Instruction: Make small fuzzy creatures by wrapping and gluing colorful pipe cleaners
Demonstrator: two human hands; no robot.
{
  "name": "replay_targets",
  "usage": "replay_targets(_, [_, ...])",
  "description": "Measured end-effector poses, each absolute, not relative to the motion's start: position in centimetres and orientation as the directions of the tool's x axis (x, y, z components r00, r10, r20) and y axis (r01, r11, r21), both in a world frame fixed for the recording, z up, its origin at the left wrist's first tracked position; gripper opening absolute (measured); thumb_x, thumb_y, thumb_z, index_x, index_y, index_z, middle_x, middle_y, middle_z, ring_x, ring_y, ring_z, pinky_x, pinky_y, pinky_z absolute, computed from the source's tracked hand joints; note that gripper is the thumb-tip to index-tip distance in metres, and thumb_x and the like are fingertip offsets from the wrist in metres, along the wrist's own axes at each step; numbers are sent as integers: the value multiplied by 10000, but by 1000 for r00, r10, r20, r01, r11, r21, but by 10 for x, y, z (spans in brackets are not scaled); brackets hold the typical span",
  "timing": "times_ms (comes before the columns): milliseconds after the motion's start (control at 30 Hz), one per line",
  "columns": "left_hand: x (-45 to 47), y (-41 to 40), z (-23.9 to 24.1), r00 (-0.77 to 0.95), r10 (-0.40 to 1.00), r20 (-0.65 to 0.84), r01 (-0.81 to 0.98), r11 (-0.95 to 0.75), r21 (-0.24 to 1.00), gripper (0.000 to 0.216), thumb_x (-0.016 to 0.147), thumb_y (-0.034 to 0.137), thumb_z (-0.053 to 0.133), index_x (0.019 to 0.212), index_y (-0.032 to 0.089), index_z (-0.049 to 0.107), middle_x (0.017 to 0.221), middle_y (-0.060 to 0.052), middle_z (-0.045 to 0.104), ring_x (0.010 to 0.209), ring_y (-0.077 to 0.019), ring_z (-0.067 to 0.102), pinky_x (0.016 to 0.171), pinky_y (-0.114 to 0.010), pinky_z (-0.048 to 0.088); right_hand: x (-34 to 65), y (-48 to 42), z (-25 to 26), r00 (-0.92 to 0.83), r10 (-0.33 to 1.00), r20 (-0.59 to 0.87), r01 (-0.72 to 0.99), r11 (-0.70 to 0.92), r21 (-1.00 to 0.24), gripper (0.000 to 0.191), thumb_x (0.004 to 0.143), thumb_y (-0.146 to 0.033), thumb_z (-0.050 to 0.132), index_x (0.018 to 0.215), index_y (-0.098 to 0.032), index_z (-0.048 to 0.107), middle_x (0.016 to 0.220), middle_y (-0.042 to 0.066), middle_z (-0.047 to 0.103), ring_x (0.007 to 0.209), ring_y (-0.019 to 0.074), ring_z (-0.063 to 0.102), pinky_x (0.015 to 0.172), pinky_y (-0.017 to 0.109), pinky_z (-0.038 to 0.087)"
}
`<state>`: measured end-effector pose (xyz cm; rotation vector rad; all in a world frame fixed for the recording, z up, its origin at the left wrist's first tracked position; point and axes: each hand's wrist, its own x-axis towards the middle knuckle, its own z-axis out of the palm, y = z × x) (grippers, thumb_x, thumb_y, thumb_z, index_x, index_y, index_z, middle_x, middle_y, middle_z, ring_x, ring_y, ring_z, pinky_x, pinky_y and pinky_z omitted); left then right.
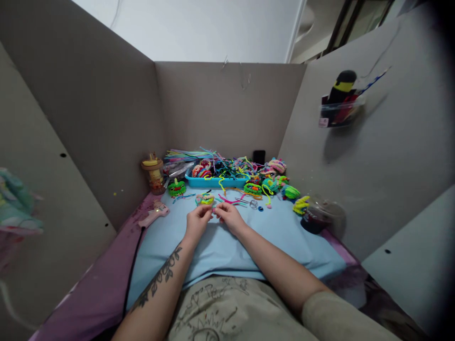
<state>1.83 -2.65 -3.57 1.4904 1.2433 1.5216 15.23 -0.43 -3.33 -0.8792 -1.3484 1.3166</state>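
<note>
My left hand (198,220) and my right hand (229,217) meet over the blue cloth, fingertips pinched close together. Between them shows a small pink bit (213,209), apparently a piece of pipe cleaner, mostly hidden by the fingers. Just beyond my hands lies a yellow-green ring of fuzzy pipe cleaner (205,199). Loose pink pipe cleaners (229,200) and a pair of scissors (253,204) rest to the right of it. A small dark blue round thing (260,209) lies beside the scissors.
A blue tray (216,183) heaped with pipe cleaners stands at the back. Green fuzzy figures (177,188) sit around it. On the left are a pink glue gun (154,214) and a lidded cup (153,175); on the right, a dark tub (314,218). Grey panels (227,109) enclose the table.
</note>
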Motion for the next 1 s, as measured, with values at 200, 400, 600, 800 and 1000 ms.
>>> replay_targets(200, [20,-29,-29,-128,942,310,75,-303,950,187,688,298,639,785,138,651,631,-9,658,550,-121,616,537,-218,505,151,-4,-35,-167,949,266,-196,232,-953,153,652,-286,646,692,-175,549,519,-60,525,423,73,439,416,197,342])
replay_targets(400, [20,-29,-27,-131,945,300,41,-297,954,189,680,302,653,772,138,653,605,-5,646,546,-119,605,542,-224,503,150,-7,-32,-106,944,313,-169,294,-941,218,645,-312,673,746,-191,522,555,-62,515,462,80,457,432,197,368])
replay_targets(600, [19,-29,-28,-124,940,317,52,-313,948,190,688,304,649,778,138,664,625,-12,649,561,-121,600,548,-227,496,151,-8,-31,-101,942,319,-110,308,-945,173,665,-319,647,722,-180,561,527,-47,512,464,88,460,436,206,377])
replay_targets(800, [19,-29,-28,-128,941,313,46,-309,950,197,688,303,649,787,134,670,646,-17,662,571,-119,602,563,-230,503,152,-7,-32,-113,938,328,-103,318,-943,132,676,-295,640,707,-171,605,512,-40,530,445,88,466,430,211,373])
replay_targets(1000, [20,-29,-29,-120,941,317,54,-312,948,204,692,296,641,803,128,677,650,-24,668,575,-121,608,560,-225,500,154,-7,-30,-123,941,317,-78,309,-948,121,672,-289,639,690,-170,629,501,-36,538,443,93,470,436,217,376])
